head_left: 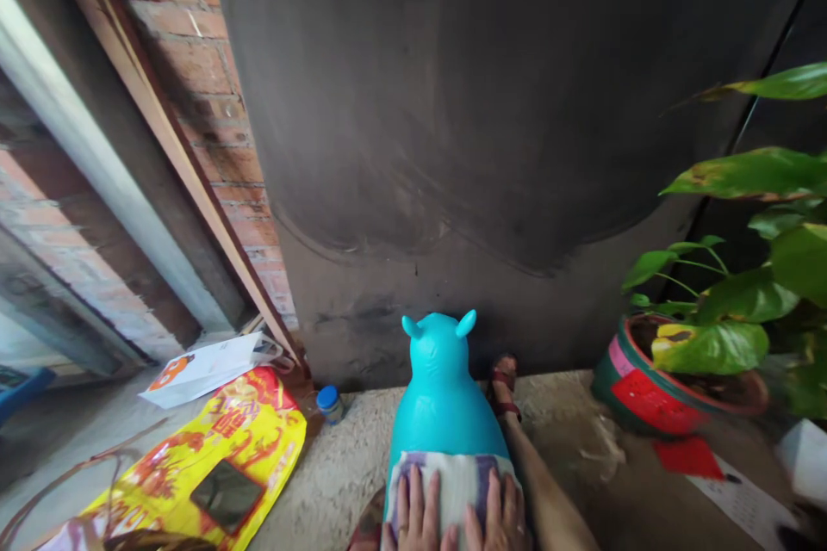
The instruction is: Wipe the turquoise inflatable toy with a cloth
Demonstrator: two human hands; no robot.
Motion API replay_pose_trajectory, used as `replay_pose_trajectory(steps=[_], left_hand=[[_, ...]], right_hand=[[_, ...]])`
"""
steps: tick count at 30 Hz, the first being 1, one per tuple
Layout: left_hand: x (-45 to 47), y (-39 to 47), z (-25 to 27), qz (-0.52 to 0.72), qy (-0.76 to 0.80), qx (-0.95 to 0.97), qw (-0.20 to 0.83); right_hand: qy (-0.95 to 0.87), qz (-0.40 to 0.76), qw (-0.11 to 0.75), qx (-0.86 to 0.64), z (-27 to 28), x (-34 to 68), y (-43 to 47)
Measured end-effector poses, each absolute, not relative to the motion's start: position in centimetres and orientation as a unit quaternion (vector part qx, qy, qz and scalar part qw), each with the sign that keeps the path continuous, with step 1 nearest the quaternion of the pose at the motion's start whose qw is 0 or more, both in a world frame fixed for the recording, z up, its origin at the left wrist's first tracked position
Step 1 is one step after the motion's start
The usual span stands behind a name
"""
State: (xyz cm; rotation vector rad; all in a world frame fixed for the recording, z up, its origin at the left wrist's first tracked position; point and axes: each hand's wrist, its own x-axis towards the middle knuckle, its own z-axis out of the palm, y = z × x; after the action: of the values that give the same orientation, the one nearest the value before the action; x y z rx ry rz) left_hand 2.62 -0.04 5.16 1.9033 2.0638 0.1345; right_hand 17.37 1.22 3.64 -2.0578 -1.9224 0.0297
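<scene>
A turquoise inflatable animal toy (443, 396) with two small ears stands on the concrete floor in front of me, facing a dark wall. A folded white and purple cloth (455, 472) lies across its back. My left hand (415, 518) and my right hand (497, 518) both rest flat on the cloth, fingers spread and side by side. My right leg (541, 491) stretches past the toy, its foot in a dark red sandal (503, 385) near the wall.
A yellow and red plastic bag (213, 456) and a white paper bag (207, 366) lie at the left. A small blue-capped jar (330, 403) stands by the wall. A potted plant in a red and green pot (652, 392) stands at the right, papers beside it.
</scene>
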Motion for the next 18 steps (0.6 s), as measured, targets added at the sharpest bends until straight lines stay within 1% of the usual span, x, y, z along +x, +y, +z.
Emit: replay_pose_trajectory(steps=[5,8,11,14,18], left_hand=[[3.6,5.3,7.0,0.007,0.712,0.681,0.169],[4.0,7.8,7.3,0.026,0.709,0.681,0.182],[3.9,8.9,7.6,0.058,0.702,0.684,0.191],[3.6,8.5,8.4,0.077,0.696,0.685,0.199],[3.1,5.5,9.8,0.040,0.706,0.671,0.220]], right_hand=[[-0.623,0.069,0.140,-0.766,2.0,17.0,5.9],[-0.622,0.121,0.120,-0.764,2.7,17.2,9.6],[-0.623,0.128,0.113,-0.763,4.1,17.0,11.8],[-0.601,0.124,0.112,-0.781,5.4,16.2,10.8],[-0.576,0.105,0.107,-0.804,5.1,14.7,5.4]])
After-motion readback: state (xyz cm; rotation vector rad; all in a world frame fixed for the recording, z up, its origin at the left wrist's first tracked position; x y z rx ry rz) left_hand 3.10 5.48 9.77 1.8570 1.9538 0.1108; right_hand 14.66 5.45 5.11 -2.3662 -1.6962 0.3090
